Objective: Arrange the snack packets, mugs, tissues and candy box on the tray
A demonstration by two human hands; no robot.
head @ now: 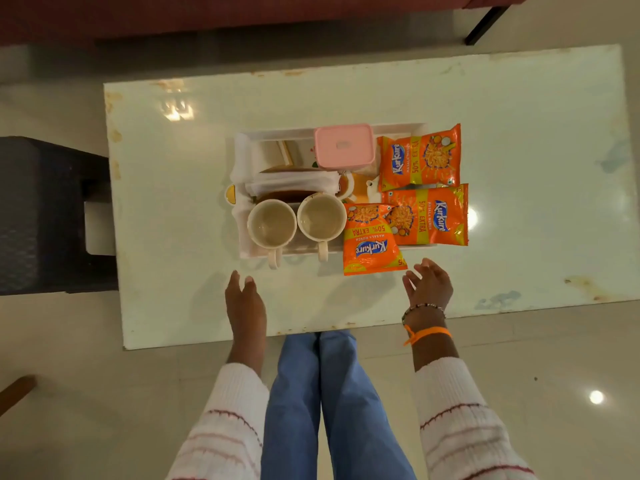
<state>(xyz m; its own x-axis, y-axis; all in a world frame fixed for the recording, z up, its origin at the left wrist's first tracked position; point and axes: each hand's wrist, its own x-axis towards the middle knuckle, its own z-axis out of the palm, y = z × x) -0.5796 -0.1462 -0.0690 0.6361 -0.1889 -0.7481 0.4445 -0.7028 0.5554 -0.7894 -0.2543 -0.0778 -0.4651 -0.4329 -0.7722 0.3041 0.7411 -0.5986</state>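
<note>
A white tray (277,134) sits mid-table. On it stand two cream mugs, the left mug (272,224) and the right mug (321,218), handles pointing toward me. Behind them lies a stack of white tissues (294,183). A pink lidded candy box (344,145) rests at the tray's back. Three orange snack packets fill the right side: one at the back (419,156), one below it (429,214), and a front one (370,239) overhanging the tray's near edge. My left hand (244,299) and right hand (429,284) hover open just in front of the tray, holding nothing.
The white table (519,168) has stained edges and bare surface on both sides of the tray. A dark woven stool (41,213) stands at the table's left end. A maroon sofa (242,15) runs along the far side. My legs stand against the near edge.
</note>
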